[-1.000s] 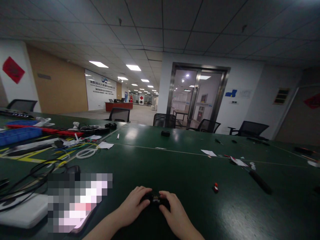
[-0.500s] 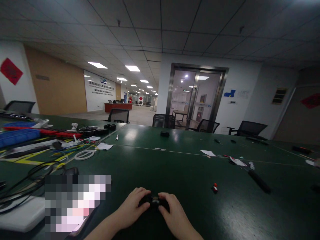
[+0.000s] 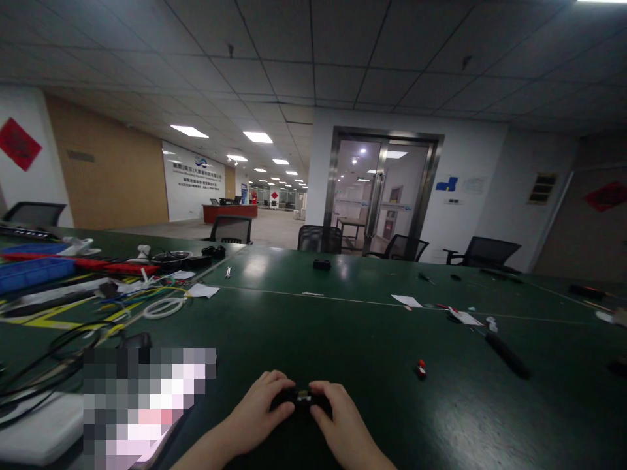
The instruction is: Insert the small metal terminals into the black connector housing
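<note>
Between both hands, near the table's front edge, is a small black object (image 3: 304,396) with a shiny, metallic-looking middle; its exact kind is too dark to tell. My left hand (image 3: 259,410) grips its left end, thumb in front and fingers behind. On the opposite end, my right hand (image 3: 341,418) is closed in a similar pinch. The fingers hide both ends of the object. To the right of my hands, apart from them, lies a small red and black item (image 3: 421,370).
The dark green table (image 3: 274,326) stretches ahead. Cables (image 3: 53,352), a white box (image 3: 42,427), a pixelated bright screen (image 3: 161,405) and blue trays (image 3: 36,274) crowd the left. A black-handled tool (image 3: 507,354) and paper (image 3: 465,316) lie right. A black block (image 3: 322,264) sits farther back.
The view has shifted very slightly. Both hands keep their hold on the black object, which looks a little more level now.
</note>
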Tool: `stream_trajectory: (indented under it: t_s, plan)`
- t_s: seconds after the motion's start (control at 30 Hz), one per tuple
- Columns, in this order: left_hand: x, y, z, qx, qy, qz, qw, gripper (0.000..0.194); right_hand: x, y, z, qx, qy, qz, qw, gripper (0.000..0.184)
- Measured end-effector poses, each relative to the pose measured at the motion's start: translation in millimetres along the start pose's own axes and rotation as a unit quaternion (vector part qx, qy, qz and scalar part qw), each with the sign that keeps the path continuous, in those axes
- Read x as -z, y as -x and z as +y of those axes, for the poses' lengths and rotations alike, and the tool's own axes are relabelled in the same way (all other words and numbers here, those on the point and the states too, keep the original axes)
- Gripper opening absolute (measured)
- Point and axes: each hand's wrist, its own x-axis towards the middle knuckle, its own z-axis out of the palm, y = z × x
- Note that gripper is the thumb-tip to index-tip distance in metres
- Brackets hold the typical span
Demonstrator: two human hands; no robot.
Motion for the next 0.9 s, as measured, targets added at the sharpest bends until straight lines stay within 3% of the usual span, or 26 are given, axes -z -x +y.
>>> stream_trajectory:
  t_s: [0.13, 0.53, 0.9]
  plan:
    - [0.9, -0.6, 0.9, 0.006, 0.003, -0.004, 1.0, 0.029, 2.3, 2.5, -4.8, -0.027, -0.008, -0.012, 1.0, 0.033]
    - [-1.4, 0.0, 0.9, 0.006, -0.003, 0.002, 1.0, 0.035, -1.5, 0.9, -0.2, 0.028, 0.021, 0.022, 0.999, 0.035]
    - [0.4, 1.1, 2.9, 0.002, -0.004, -0.002, 1.0, 0.033, 1.0, 2.0, -4.7, 0.012, 0.008, 0.012, 1.0, 0.03]
